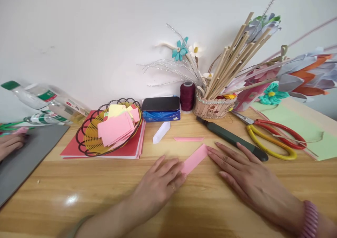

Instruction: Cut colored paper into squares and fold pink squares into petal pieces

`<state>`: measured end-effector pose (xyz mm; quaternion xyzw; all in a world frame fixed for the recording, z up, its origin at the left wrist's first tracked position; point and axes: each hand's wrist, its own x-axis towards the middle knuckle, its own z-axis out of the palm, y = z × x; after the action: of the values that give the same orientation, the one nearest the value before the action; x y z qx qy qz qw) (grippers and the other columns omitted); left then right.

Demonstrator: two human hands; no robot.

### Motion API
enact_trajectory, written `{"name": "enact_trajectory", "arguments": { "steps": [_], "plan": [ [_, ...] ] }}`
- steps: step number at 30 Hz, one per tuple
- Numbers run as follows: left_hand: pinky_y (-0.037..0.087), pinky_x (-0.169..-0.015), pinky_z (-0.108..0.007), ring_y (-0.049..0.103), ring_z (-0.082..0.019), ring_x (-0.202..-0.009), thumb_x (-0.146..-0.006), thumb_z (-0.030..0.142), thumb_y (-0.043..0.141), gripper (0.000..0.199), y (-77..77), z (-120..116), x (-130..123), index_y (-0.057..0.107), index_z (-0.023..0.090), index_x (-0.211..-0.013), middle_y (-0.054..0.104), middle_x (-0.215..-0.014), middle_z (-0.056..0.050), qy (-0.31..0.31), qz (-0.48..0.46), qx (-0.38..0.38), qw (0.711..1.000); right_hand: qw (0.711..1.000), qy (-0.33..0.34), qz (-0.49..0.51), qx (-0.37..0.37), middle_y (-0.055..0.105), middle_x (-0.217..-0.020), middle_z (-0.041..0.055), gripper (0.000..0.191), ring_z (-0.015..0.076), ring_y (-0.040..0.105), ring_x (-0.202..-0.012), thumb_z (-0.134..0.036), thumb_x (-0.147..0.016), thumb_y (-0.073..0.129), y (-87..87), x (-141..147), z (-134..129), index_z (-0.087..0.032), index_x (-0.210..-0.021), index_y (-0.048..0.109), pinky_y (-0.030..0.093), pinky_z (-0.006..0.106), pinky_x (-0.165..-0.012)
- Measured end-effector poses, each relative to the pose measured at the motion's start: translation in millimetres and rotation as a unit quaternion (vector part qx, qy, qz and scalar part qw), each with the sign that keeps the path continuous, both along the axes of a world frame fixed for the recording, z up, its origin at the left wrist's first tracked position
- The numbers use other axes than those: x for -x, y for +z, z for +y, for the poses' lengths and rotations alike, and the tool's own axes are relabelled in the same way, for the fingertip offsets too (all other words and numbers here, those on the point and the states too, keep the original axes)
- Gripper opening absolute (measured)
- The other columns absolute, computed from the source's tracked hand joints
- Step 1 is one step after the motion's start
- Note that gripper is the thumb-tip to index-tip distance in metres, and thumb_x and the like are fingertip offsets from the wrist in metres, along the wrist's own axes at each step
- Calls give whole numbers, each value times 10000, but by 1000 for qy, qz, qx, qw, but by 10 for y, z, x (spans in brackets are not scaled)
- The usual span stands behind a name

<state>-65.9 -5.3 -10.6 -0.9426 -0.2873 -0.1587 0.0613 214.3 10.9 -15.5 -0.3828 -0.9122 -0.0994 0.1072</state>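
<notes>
A folded pink paper strip (pixel 194 158) lies flat on the wooden table (pixel 105 192), slanting up to the right. My left hand (pixel 160 183) rests flat with its fingertips on the strip's lower left end. My right hand (pixel 243 173) lies flat too, fingertips touching the strip's upper right end. Neither hand grips anything. A thin pink paper sliver (pixel 188 139) and a small folded white paper piece (pixel 161 132) lie just beyond the strip.
A wire basket (pixel 86 139) of pink and yellow paper squares sits on red sheets at left. Behind are a phone on a tissue pack (pixel 161 115), maroon thread spool (pixel 187 96), stick holder (pixel 212 106), dark utility knife (pixel 231 138), scissors (pixel 273 134). Another person's hand (pixel 9 145) is far left.
</notes>
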Motion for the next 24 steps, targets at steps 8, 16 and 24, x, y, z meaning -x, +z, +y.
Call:
{"name": "enact_trajectory", "arguments": {
  "steps": [8, 16, 24],
  "plan": [
    [286, -1006, -397, 465, -183, -1132, -975, 194, 295, 316, 21, 91, 74, 572, 210, -1125, 611, -1160, -2, -12, 6, -22, 1000, 996, 18, -8, -83, 533, -1278, 72, 423, 236, 478, -1144, -303, -888, 413, 18, 72, 9, -115, -1262, 477, 366, 429, -925],
    [420, -871, -383, 553, -208, -940, -928, 122, 374, 263, 44, 207, -4, 636, 132, -917, 685, -901, -36, 75, -76, -116, 987, 994, 61, 26, -82, 648, -901, 140, 295, 272, 566, -888, -128, -879, 356, 84, 214, -52, -59, -997, 618, 455, 417, -746],
    [475, -811, -280, 525, -175, -952, -895, 152, 458, 182, 226, 322, -427, 607, 165, -998, 601, -1064, -44, 46, -33, 130, 990, 987, 109, 91, 70, 586, -852, 47, 204, 177, 547, -781, -169, -865, 436, 137, 429, -14, -197, -1012, 574, 470, 329, -661]
  ]
}}
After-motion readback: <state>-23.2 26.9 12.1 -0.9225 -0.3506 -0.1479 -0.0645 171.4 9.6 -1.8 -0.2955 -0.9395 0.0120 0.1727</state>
